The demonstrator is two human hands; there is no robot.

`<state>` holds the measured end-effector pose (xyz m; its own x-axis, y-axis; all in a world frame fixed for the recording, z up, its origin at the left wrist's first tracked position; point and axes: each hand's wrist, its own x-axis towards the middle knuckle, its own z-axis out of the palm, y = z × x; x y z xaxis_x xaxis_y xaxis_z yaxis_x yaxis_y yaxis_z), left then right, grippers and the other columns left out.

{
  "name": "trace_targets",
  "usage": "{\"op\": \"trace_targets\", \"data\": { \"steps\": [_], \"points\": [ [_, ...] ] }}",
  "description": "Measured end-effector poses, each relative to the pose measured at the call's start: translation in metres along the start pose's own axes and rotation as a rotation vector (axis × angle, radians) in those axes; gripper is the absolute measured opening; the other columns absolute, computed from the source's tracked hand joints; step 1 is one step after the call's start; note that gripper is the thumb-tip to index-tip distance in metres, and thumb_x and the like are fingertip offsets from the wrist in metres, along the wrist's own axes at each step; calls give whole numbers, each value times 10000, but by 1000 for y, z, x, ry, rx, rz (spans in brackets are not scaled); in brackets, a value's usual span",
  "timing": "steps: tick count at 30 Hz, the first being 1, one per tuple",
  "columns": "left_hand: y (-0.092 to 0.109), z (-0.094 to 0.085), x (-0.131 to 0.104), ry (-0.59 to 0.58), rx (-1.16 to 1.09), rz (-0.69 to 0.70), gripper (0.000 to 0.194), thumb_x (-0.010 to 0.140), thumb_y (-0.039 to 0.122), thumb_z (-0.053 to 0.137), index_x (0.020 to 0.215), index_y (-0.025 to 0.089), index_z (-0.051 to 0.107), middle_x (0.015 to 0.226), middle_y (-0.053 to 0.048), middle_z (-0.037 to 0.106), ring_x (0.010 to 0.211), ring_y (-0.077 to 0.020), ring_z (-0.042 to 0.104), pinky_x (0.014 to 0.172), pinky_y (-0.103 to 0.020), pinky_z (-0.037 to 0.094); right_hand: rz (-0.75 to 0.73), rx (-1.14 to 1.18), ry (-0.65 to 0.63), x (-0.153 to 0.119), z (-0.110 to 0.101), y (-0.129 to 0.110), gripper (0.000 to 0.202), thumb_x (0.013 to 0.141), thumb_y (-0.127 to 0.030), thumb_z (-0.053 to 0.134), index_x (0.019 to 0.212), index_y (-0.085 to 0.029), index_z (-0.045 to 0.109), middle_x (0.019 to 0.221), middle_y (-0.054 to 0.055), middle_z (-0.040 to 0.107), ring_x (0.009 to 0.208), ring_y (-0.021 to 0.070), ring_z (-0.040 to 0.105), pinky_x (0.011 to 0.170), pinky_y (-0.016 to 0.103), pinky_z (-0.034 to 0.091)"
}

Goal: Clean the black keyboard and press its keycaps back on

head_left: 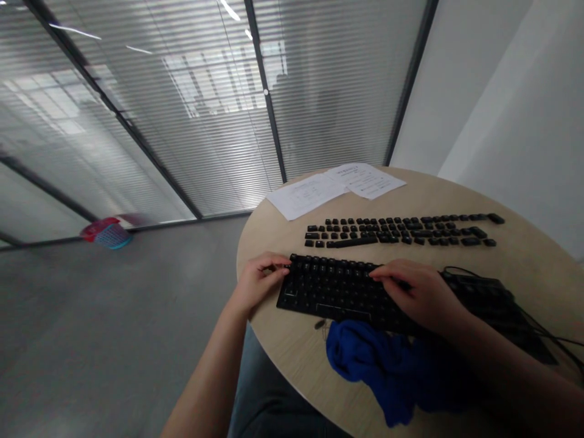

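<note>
A black keyboard (337,289) lies at the table's near side. Keycaps sit along its top rows, while much of the lower part is bare. At its upper left corner, my left hand (263,277) grips the edge between thumb and fingers. My right hand (413,292) is over the keyboard's right part, its thumb and fingertips pinched together at the top row. Whatever is between those fingertips is too small to make out. Beyond the keyboard, loose black keycaps (392,228) lie in several rows, with a long space bar (356,242) among them.
A blue cloth (369,353) lies at the near edge, beside a small dark tool (320,324). Printed sheets (319,190) are at the round table's (260,237) far side. Black cables (538,328) run off to the right. A basket (112,234) stands on the floor by the glass wall.
</note>
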<state>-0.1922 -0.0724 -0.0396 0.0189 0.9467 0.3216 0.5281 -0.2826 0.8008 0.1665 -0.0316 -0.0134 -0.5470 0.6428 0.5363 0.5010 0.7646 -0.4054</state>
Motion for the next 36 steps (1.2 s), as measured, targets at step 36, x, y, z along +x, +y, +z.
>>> {"op": "trace_targets", "data": {
  "steps": [36],
  "points": [
    [11,-3,-9,-86,290,169,177,940,262,620,1000,262,787,955,-64,726,892,-204,667,827,-379,548,29,31,-11,-1,-6,3,236,896,-157,540,924,-224,765,917,31,794,826,194,756,778,321,606]
  ]
}}
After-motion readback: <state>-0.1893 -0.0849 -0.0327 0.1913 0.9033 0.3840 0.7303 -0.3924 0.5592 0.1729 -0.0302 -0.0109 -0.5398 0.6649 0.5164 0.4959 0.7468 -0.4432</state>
